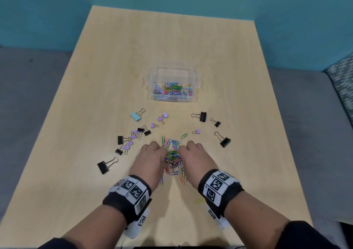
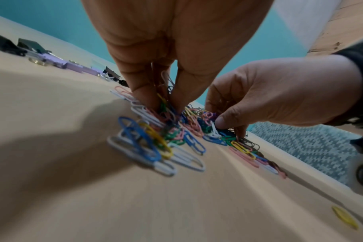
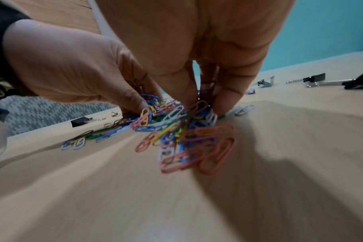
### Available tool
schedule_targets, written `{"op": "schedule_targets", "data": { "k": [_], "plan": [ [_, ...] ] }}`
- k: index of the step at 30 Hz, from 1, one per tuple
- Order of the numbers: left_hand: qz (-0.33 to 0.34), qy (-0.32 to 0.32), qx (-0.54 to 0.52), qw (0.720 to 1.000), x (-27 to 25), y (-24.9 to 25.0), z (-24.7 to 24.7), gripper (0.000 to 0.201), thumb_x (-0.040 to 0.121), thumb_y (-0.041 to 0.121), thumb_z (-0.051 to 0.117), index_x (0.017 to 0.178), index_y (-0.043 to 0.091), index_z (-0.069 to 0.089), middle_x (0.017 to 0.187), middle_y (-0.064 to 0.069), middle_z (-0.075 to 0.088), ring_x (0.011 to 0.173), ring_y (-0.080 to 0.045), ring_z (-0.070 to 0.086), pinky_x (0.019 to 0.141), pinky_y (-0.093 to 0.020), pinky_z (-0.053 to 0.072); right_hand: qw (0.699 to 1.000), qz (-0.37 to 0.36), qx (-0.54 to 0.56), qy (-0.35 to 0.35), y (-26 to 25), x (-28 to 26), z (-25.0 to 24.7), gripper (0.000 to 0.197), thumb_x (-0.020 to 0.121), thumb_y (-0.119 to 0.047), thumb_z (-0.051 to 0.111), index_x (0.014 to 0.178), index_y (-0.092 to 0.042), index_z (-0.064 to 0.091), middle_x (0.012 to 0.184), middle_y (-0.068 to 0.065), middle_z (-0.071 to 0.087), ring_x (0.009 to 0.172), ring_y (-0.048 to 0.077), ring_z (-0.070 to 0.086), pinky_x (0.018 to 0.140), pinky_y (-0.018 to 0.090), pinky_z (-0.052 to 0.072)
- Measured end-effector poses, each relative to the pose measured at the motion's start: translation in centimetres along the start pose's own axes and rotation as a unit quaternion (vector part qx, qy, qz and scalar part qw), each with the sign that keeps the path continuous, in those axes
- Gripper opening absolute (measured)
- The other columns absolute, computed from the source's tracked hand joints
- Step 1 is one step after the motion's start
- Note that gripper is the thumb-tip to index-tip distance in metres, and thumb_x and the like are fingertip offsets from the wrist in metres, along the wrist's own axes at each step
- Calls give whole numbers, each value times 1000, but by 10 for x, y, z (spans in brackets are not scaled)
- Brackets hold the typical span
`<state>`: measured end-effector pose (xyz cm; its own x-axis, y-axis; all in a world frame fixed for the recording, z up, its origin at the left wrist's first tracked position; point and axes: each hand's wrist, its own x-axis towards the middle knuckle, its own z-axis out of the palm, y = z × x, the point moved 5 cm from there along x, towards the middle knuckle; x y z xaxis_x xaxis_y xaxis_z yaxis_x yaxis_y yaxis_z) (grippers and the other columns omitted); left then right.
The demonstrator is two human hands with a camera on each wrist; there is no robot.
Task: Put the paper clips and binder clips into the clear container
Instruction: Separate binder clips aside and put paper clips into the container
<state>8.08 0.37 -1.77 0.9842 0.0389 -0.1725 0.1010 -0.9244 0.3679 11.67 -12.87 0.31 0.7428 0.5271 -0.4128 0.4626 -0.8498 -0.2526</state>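
A heap of coloured paper clips [image 1: 173, 156] lies on the wooden table [image 1: 172, 44] between my two hands. My left hand [image 1: 152, 154] pinches a bunch of the paper clips [image 2: 166, 104] with curled fingers. From the other side my right hand [image 1: 191, 153] curls its fingers and thumb round more paper clips [image 3: 199, 108]. The clear container [image 1: 172, 85] stands farther back at the centre, with several paper clips in it. Black, purple and light blue binder clips [image 1: 133, 136] lie scattered left of the heap, and more binder clips [image 1: 225, 140] lie to the right.
A lone green paper clip [image 1: 184, 135] lies just beyond the heap, and a yellow one [image 1: 199, 201] near my right wrist. A large black binder clip [image 1: 104, 166] sits at the front left. Grey seating and a patterned cushion [image 1: 342, 82] flank the table.
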Motion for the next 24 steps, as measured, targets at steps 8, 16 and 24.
{"op": "schedule_targets", "data": {
  "k": [8,16,24],
  "plan": [
    [-65,-49,-109,991,-2,-1,-15,20,83,8,53,90,19,68,88,0,54,77,-23,56,64,-33,46,999,16,30,-26,7,3,-3,30,80,3,51,83,-19,31,83,0,33,71,26,37,60,33,28],
    [-144,-124,-282,940,5,-11,-41,17,75,8,64,70,24,67,70,5,65,57,-12,61,60,-30,51,986,-2,135,-95,19,10,-27,8,80,-6,50,83,-14,50,83,7,59,74,26,54,55,30,34],
    [-181,-57,-510,839,79,-17,-99,15,76,-10,68,75,5,67,61,-7,63,52,-20,57,56,-30,53,966,15,257,-9,39,62,-111,15,81,-7,59,73,-20,55,64,-3,57,55,21,60,53,35,51]
  ]
}}
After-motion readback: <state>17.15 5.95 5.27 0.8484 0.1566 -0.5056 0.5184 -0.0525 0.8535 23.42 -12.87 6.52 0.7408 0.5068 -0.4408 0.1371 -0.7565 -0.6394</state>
